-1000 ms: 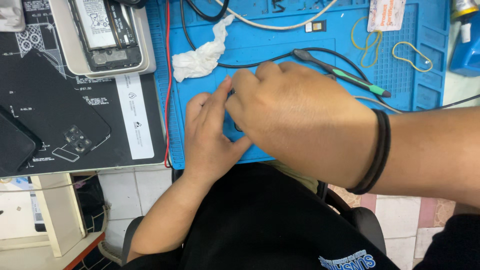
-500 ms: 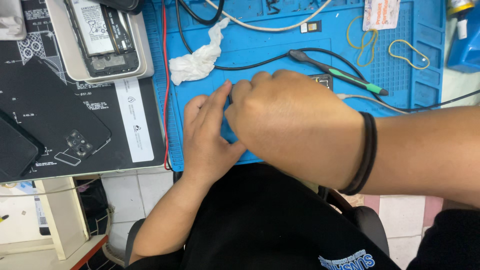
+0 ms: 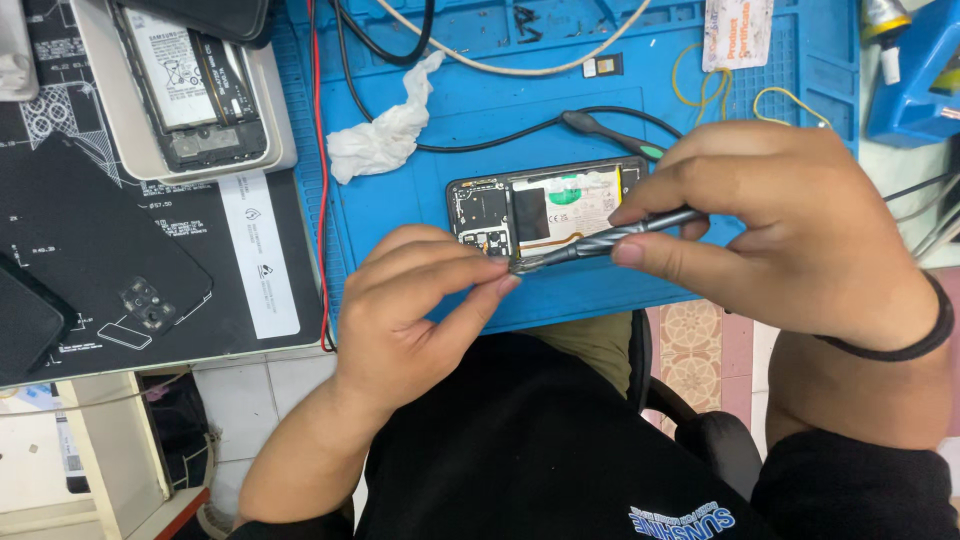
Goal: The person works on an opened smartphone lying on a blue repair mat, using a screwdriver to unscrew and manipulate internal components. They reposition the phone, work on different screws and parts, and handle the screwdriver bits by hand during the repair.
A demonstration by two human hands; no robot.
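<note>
An opened phone (image 3: 540,205) with its back cover off lies on the blue work mat (image 3: 480,110), its battery and circuit board showing. My right hand (image 3: 770,225) grips metal tweezers (image 3: 600,240) above the phone, tips pointing left. My left hand (image 3: 420,300) pinches thumb and forefinger at the tweezer tips, near the phone's lower left corner. Whether a small part sits between the fingertips is too small to tell.
A crumpled white tissue (image 3: 385,135) lies left of the phone. A second opened phone (image 3: 190,85) rests in a white tray at the upper left. Black and white cables (image 3: 480,60) cross the mat. A black mat (image 3: 110,260) with a camera part lies left.
My right hand has lifted off and moved right, uncovering the opened phone. It now holds tweezers, and my left hand's fingers have pinched at the tips.
</note>
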